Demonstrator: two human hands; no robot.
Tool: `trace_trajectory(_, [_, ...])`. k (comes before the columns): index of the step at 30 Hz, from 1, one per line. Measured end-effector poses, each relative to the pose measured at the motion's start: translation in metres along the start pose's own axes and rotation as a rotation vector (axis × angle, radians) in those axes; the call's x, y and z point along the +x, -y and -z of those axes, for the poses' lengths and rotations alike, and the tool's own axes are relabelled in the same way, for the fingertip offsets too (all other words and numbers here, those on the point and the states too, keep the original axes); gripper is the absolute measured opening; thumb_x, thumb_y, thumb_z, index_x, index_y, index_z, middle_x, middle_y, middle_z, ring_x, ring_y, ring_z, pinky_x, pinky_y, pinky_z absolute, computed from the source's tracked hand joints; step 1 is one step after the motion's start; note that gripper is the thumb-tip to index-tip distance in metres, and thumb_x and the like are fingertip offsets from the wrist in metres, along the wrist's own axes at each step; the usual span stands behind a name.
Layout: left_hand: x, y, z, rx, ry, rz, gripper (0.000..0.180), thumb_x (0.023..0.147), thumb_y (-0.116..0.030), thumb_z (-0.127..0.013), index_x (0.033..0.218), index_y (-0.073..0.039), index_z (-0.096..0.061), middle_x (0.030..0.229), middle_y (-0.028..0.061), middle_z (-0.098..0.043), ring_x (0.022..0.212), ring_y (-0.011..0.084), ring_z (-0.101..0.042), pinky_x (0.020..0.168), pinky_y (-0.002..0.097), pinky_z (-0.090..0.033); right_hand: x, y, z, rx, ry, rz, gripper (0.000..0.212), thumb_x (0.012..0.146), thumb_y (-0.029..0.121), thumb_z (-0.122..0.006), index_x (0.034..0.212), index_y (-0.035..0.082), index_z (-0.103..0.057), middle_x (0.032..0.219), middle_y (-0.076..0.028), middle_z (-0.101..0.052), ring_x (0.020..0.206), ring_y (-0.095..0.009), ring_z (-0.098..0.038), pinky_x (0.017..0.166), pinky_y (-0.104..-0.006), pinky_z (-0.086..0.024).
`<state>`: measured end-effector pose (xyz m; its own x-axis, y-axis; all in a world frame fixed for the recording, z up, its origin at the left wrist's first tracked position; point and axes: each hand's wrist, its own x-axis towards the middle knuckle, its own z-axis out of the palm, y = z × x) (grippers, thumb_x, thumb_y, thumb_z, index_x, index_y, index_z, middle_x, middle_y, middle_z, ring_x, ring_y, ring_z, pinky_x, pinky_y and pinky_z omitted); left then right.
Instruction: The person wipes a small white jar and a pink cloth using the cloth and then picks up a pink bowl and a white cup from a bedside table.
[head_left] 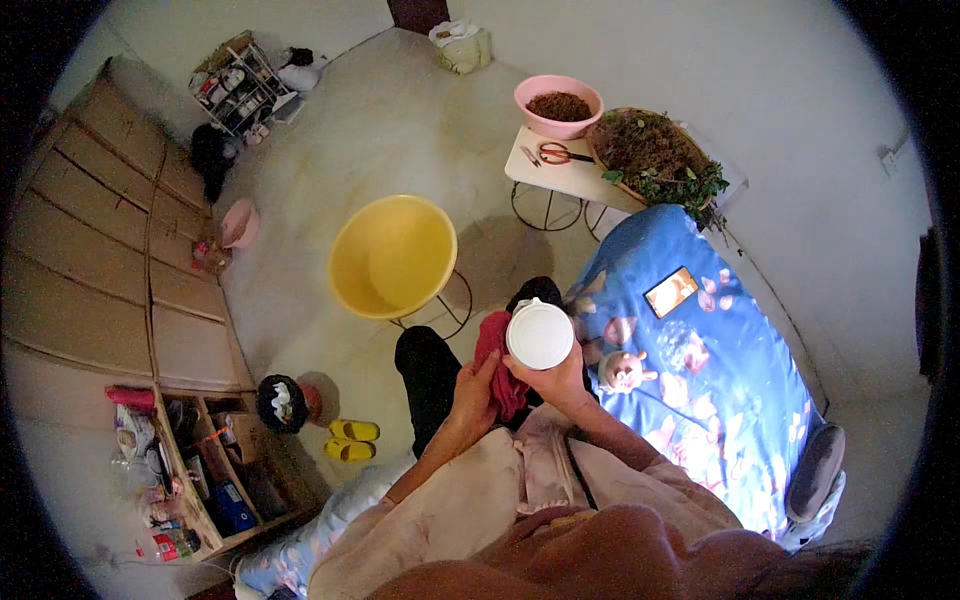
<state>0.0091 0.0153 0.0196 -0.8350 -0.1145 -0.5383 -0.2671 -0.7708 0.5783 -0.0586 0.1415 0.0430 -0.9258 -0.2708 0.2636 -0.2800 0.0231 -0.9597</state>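
Observation:
My right hand [556, 384] grips a white round container [540, 334] from below, its flat top turned toward me. My left hand [473, 393] presses a dark red cloth [496, 362] against the container's left side. Both hands are held over my lap, above my dark trouser legs [428, 368]. A large yellow basin [392, 256] on a wire stand is just ahead and to the left of my hands.
A blue floral bed cover [700, 390] with a phone [671, 291] lies on my right. A small table [570, 170] holds a pink bowl of brown material [558, 105], scissors [560, 153] and a tray of greens [655, 155]. Yellow slippers [350, 440] and wooden shelving [190, 450] are on my left.

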Motion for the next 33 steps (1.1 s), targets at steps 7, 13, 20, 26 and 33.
trace_trajectory(7, [0.002,-0.002,-0.001,-0.088,0.135,0.064,0.042,0.098,-0.03,-0.046,0.132,-0.005,-0.046,0.122,0.0092,-0.058,0.11,0.0212,-0.058,0.094,0.0369,-0.047,-0.018,0.015,0.003,0.081,0.121,-0.125,0.078,0.064,0.016,-0.084,0.129,0.001,-0.044,0.127,-0.012,-0.056,0.117,-0.02,-0.054,0.101,-0.0343,-0.041])
trace_trajectory(13, [-0.025,0.013,-0.031,0.104,0.62,-0.515,0.056,0.099,-0.051,-0.035,0.141,-0.014,-0.038,0.14,0.0038,-0.047,0.127,0.0204,-0.046,0.105,0.0388,-0.039,-0.024,0.003,0.003,-0.138,0.039,0.064,0.079,0.063,0.017,-0.085,0.128,0.0,-0.044,0.122,-0.014,-0.058,0.114,-0.022,-0.056,0.099,-0.0345,-0.042])
trace_trajectory(20, [0.007,0.025,0.003,0.05,0.042,0.109,0.041,0.101,-0.034,-0.043,0.127,-0.003,-0.05,0.119,0.0113,-0.061,0.105,0.0224,-0.061,0.091,0.0378,-0.05,-0.013,-0.01,0.012,-0.121,-0.021,0.072,0.08,0.063,0.021,-0.086,0.127,-0.001,-0.044,0.118,-0.015,-0.059,0.108,-0.023,-0.06,0.094,-0.0343,-0.046])
trace_trajectory(26, [0.005,0.017,0.001,-0.04,0.063,0.043,0.041,0.1,-0.032,-0.042,0.129,-0.004,-0.048,0.124,0.0116,-0.058,0.111,0.0229,-0.058,0.096,0.0373,-0.047,-0.017,-0.001,0.012,0.02,0.052,-0.051,0.076,0.063,0.02,-0.084,0.126,0.001,-0.046,0.119,-0.013,-0.058,0.109,-0.021,-0.058,0.095,-0.0334,-0.045])
trace_trajectory(33, [0.006,0.033,-0.012,-0.065,0.069,0.164,0.055,0.1,-0.047,-0.035,0.137,-0.007,-0.042,0.133,0.0071,-0.052,0.119,0.02,-0.052,0.101,0.0352,-0.042,-0.015,0.005,0.023,0.005,0.017,0.018,0.079,0.062,0.02,-0.085,0.127,0.001,-0.045,0.119,-0.014,-0.057,0.111,-0.024,-0.057,0.096,-0.0352,-0.044])
